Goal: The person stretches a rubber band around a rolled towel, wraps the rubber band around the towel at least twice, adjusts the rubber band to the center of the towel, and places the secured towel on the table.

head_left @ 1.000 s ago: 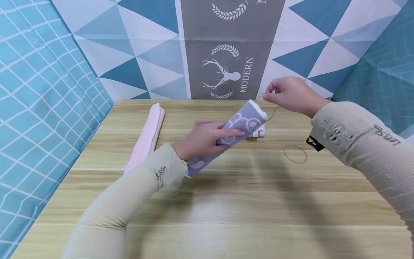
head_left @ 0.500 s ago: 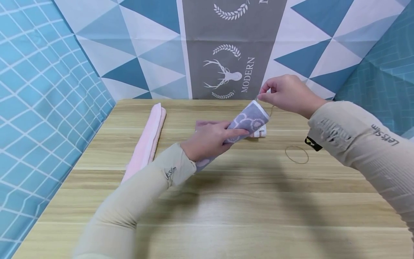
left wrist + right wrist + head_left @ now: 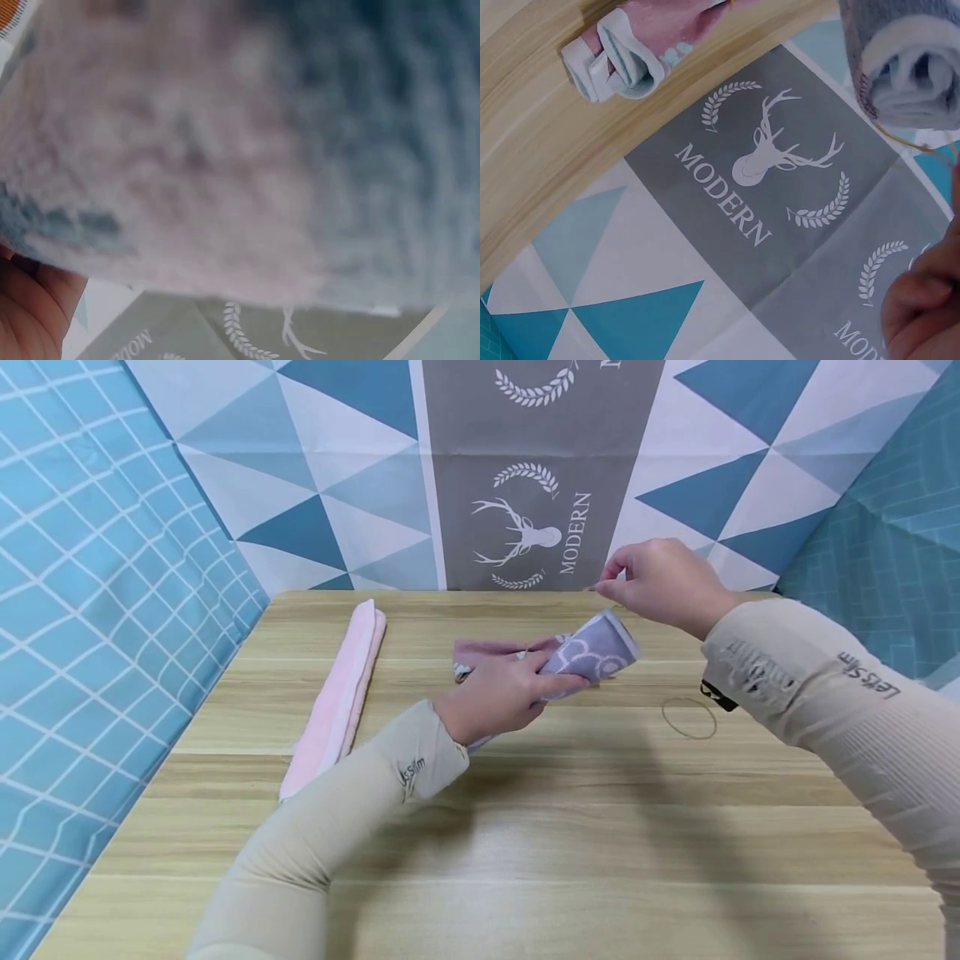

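Observation:
My left hand point(image 3: 498, 693) grips a rolled towel point(image 3: 592, 652), purple-grey with a pale pattern, its free end angled up to the right over the wooden table. Seen very close and blurred, the same towel fills most of the left wrist view, with fingers at its lower left. Up and right of the roll's end, my right hand point(image 3: 663, 581) pinches something thin between thumb and forefinger. In the right wrist view a thin yellowish rubber band point(image 3: 900, 142) runs along the roll's spiral end toward that hand point(image 3: 922, 300).
A second rolled towel, dusty pink point(image 3: 487, 652), lies behind my left hand, partly hidden. On the left lies a long folded light-pink towel point(image 3: 337, 702). Another rubber band point(image 3: 688, 718) rests on the table point(image 3: 600, 860) at right. Patterned sheeting point(image 3: 360, 485) stands along the back edge.
My left hand has shifted right with the rolled towel, and the roll's far end has dipped lower. The right hand has moved slightly left, still pinching.

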`<state>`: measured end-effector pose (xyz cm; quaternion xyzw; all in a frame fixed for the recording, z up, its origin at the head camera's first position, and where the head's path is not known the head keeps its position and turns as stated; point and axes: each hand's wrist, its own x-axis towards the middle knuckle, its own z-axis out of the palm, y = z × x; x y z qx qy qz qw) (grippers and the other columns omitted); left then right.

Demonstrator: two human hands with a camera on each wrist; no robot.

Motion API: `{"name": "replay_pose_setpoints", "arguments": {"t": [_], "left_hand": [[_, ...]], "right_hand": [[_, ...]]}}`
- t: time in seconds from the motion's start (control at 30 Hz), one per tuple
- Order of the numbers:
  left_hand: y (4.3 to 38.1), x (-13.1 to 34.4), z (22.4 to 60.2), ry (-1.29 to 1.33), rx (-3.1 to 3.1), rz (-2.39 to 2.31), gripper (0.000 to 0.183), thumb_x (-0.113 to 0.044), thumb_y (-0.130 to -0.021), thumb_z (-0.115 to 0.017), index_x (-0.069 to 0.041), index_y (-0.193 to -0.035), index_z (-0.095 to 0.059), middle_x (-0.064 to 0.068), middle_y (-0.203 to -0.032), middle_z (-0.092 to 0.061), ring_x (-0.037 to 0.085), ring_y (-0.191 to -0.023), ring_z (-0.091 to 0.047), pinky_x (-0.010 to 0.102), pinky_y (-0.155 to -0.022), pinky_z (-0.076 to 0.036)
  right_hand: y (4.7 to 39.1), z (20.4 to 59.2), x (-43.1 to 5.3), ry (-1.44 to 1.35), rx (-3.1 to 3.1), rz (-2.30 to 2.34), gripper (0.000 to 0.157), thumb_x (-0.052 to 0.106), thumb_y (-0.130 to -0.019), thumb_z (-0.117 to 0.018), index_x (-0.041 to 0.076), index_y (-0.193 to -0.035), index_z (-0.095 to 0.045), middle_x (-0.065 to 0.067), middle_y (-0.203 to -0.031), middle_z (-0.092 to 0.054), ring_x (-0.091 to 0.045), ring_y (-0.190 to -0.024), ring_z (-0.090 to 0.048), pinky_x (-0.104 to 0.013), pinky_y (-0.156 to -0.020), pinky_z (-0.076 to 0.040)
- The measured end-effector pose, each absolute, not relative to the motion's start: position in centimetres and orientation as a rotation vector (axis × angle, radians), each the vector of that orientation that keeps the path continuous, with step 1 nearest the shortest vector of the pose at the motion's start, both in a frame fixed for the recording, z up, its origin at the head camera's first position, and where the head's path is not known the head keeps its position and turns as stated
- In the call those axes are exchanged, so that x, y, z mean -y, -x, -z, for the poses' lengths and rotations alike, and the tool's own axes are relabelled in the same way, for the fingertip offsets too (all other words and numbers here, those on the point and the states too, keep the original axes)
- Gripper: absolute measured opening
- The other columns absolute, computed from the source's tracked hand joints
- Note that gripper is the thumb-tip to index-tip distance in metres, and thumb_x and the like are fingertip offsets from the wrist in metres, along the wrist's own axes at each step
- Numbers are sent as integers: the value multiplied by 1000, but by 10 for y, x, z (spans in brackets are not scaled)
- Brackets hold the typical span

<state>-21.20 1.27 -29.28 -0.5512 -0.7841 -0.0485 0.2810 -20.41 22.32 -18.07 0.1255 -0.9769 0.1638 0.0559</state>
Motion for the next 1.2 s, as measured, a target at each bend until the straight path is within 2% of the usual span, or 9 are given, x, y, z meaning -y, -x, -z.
{"name": "replay_pose_setpoints", "arguments": {"t": [0.17,0.23,0.37,0.57,0.87,0.97,1.03,1.1,1.2], "left_hand": [[214,-11,291,1396,2221,253,42,-11,-82,-67,-27,-122,-62,11,-90,-62,20,-61,-61,31,-42,-46],[216,-10,290,1357,2305,374,44,-9,-82,-67,-25,-123,-63,11,-86,-61,19,-60,-58,30,-46,-46],[217,-9,286,1257,2397,524,45,-10,-84,-68,-21,-127,-63,13,-97,-65,19,-68,-59,31,-54,-48],[215,-9,282,1144,2385,633,45,-14,-84,-68,-20,-128,-62,14,-101,-65,20,-66,-60,34,-54,-52],[216,-8,283,1186,2178,916,42,-11,-81,-71,-10,-123,-64,15,-95,-64,21,-73,-62,31,-60,-52],[217,-9,286,1261,2063,1043,42,-6,-79,-71,-3,-121,-63,18,-97,-65,23,-77,-62,25,-64,-51],[217,-10,286,1319,1992,1142,43,-2,-78,-72,2,-120,-62,21,-101,-65,25,-82,-63,22,-69,-51],[216,-12,286,1360,1959,1213,44,0,-78,-72,5,-120,-60,24,-104,-64,27,-85,-62,21,-72,-50],[215,-13,284,1370,1977,1270,45,0,-79,-73,6,-121,-58,25,-107,-63,27,-88,-62,20,-73,-50]], "right_hand": [[202,187,-224,-531,2905,-527,15,16,-89,-65,2,-90,-70,0,-50,-47,-15,-48,-39,-26,-46,-29],[199,191,-225,-606,2856,-532,13,16,-88,-67,3,-89,-71,1,-49,-43,-14,-45,-36,-24,-44,-26],[195,200,-226,-757,2752,-488,10,12,-85,-72,3,-89,-71,1,-51,-42,-12,-46,-35,-24,-45,-26],[192,209,-230,-740,2595,-492,6,8,-84,-72,2,-84,-72,-4,-65,-57,-16,-57,-44,-26,-52,-34],[186,211,-240,-612,2482,-823,10,4,-86,-70,-1,-93,-74,-11,-86,-69,-9,-70,-54,-12,-62,-43],[188,216,-240,-603,2454,-931,12,4,-86,-70,-4,-95,-73,-17,-97,-69,-16,-91,-61,-28,-81,-51],[187,219,-241,-592,2445,-984,14,5,-86,-70,-5,-96,-73,-20,-107,-67,-25,-105,-60,-35,-90,-49],[185,222,-242,-585,2432,-1008,14,4,-85,-71,-5,-95,-73,-22,-113,-65,-33,-114,-56,-33,-93,-47],[181,226,-242,-592,2405,-978,12,3,-83,-72,-4,-93,-73,-21,-113,-66,-32,-111,-58,-13,-86,-42]]}}
